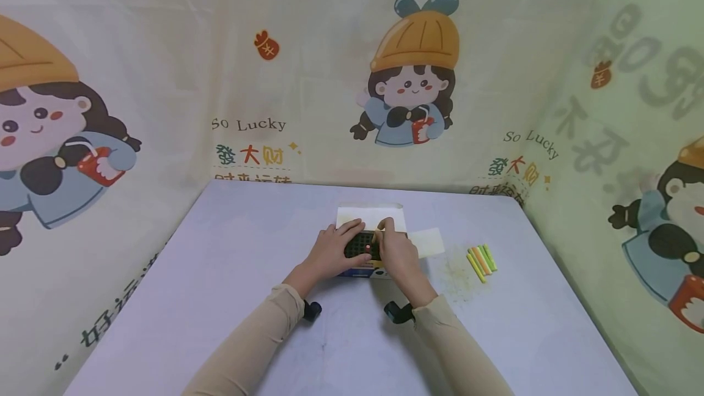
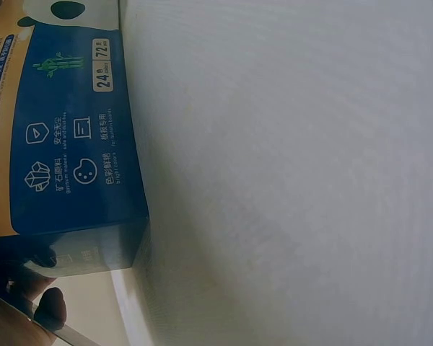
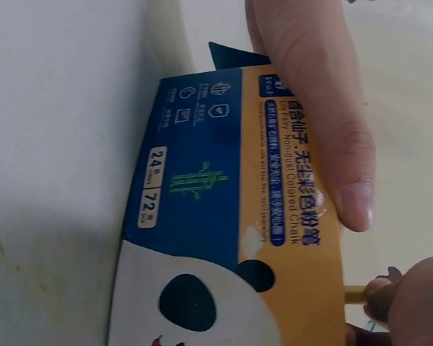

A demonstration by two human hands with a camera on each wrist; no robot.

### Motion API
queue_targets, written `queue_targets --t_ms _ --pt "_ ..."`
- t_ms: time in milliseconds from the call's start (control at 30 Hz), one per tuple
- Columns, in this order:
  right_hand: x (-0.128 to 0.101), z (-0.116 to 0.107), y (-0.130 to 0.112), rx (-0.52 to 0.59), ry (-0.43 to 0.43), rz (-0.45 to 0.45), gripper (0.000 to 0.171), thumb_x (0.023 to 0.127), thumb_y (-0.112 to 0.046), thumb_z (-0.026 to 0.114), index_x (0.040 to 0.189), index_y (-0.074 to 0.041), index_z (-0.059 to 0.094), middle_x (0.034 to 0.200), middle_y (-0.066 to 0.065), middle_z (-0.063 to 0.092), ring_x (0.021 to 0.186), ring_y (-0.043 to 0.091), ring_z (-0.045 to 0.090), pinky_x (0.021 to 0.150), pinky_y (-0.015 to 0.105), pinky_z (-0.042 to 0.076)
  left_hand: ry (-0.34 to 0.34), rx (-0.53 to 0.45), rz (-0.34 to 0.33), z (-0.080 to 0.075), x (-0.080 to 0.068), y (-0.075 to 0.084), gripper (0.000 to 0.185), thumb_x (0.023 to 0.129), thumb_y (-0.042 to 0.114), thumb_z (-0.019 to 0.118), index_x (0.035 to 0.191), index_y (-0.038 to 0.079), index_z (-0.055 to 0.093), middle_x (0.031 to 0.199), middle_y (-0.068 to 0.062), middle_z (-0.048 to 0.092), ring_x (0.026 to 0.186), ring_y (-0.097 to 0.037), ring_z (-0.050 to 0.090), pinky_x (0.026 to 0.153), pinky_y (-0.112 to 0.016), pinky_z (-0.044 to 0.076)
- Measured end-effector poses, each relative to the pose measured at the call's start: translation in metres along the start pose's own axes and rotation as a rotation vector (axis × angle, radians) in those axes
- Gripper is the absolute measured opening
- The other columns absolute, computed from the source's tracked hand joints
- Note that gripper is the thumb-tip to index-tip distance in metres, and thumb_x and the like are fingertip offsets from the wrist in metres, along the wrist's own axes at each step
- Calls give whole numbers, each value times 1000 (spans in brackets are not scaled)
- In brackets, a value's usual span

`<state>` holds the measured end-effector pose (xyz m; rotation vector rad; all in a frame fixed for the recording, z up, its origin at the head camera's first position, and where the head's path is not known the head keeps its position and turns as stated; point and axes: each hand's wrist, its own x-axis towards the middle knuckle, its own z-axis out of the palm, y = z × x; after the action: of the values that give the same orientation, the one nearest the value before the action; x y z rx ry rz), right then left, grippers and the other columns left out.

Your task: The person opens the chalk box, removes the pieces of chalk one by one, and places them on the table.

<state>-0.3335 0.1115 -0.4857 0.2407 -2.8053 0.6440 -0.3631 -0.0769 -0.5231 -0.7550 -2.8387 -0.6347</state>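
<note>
A blue and orange box of colored chalk [image 3: 289, 187] stands on the table with its top open. Inside it a black holder [image 1: 357, 244] with rows of holes shows, and a small red chalk end [image 1: 368, 247] sits in one of them. My left hand [image 1: 332, 250] steadies the box from its left side, its thumb laid along the front edge and the fingers reaching over the holder. Over the right part of the holder, my right hand [image 1: 399, 255] pinches a yellow chalk stick [image 3: 355, 294] between thumb and fingers. The chalk's lower end is hidden by the box in the right wrist view.
The box's white lid flap [image 1: 374, 215] is folded back, and a pale side flap [image 1: 429, 242] sticks out right. Several yellow, green and orange chalk sticks [image 1: 481, 263] lie side by side farther right, near yellowish dust [image 1: 458, 275]. A printed curtain [image 1: 324, 78] surrounds the table.
</note>
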Motion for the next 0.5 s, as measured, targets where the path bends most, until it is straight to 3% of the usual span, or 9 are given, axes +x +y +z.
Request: queue_targets --t_ms 233,333,500 --pt "3 1 2 29 -11 -14 20 109 -26 56 123 -13 53 69 5 67 44 11 49 43 27 37 9 11 5 0 0 0 85 93 74 58 162 30 37 167 10 35 130 -41 50 99 -57 41" --pt "2 2 2 16 -7 -32 18 105 -24 63 117 -11 58 80 7 72 50 11 53 45 27 41 9 13 5 -1 0 0 84 93 73 58 163 30 37 168 10 34 130 -40 50 99 -57 42" --pt "1 3 2 12 -34 -5 11 102 -22 69 101 -12 66 84 4 72 60 12 58 51 29 48 -5 5 3 -1 -1 1 84 94 72 57 163 30 36 168 10 32 131 -41 49 100 -57 41"
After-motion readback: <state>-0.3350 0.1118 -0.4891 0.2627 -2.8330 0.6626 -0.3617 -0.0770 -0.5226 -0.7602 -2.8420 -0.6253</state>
